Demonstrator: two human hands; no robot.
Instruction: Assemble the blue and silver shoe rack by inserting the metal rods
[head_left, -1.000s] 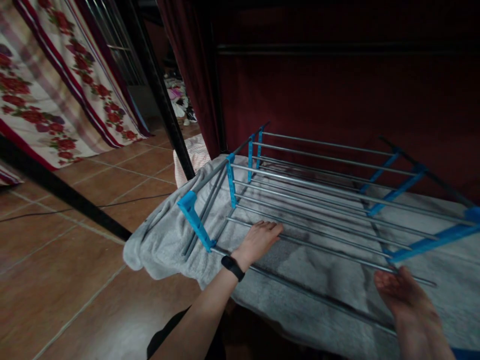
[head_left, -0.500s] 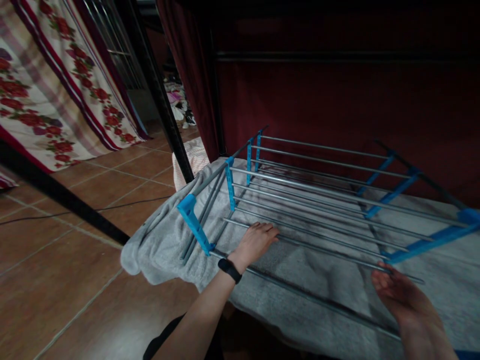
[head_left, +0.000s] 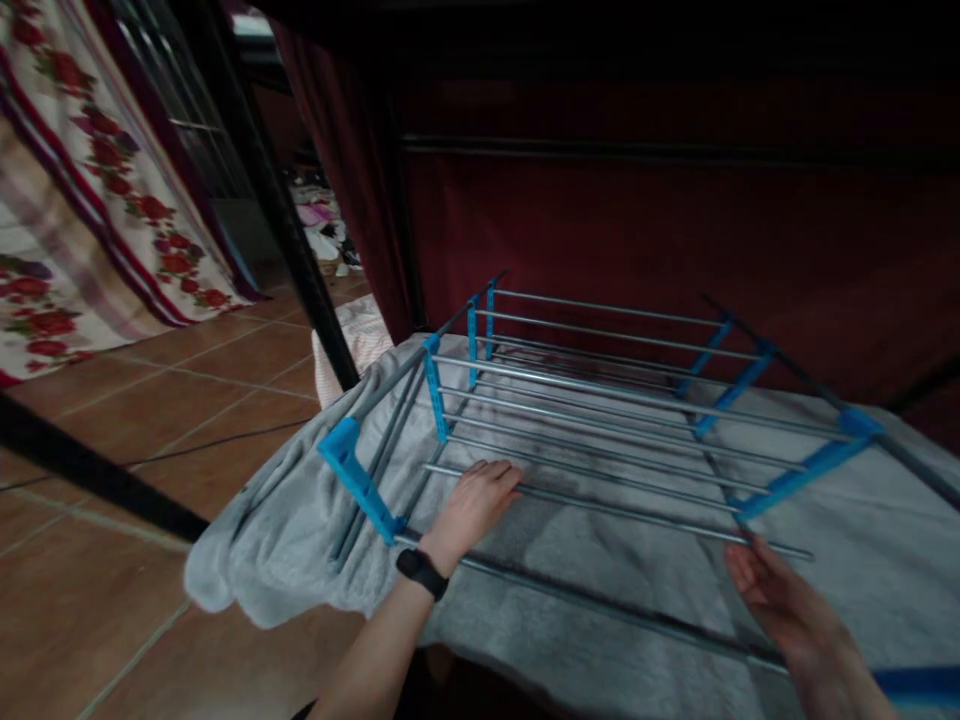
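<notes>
A rack of thin metal rods with blue plastic brackets (head_left: 437, 390) lies on a grey blanket (head_left: 600, 560). My left hand (head_left: 480, 500), with a black band at the wrist, is closed from above over a loose-ended metal rod (head_left: 622, 514) at the near side of the rack. Near the right end of that same rod, my right hand (head_left: 776, 590) pinches it from below, palm turned up. Both ends of the rod stick out free. In front of it runs a thicker dark tube (head_left: 585, 598), joined to the near-left blue bracket.
Two loose tubes (head_left: 379, 465) rest on the blanket at the left. Black bed posts (head_left: 274, 210) stand left of the blanket, and a dark red curtain (head_left: 637, 230) hangs behind. A cable (head_left: 225, 438) crosses the tiled floor. A blue piece (head_left: 919, 685) shows at lower right.
The view has shifted, so the rack and both hands appear further left and slightly lower. Both hands keep their hold on the rod, with little visible movement against the rack.
</notes>
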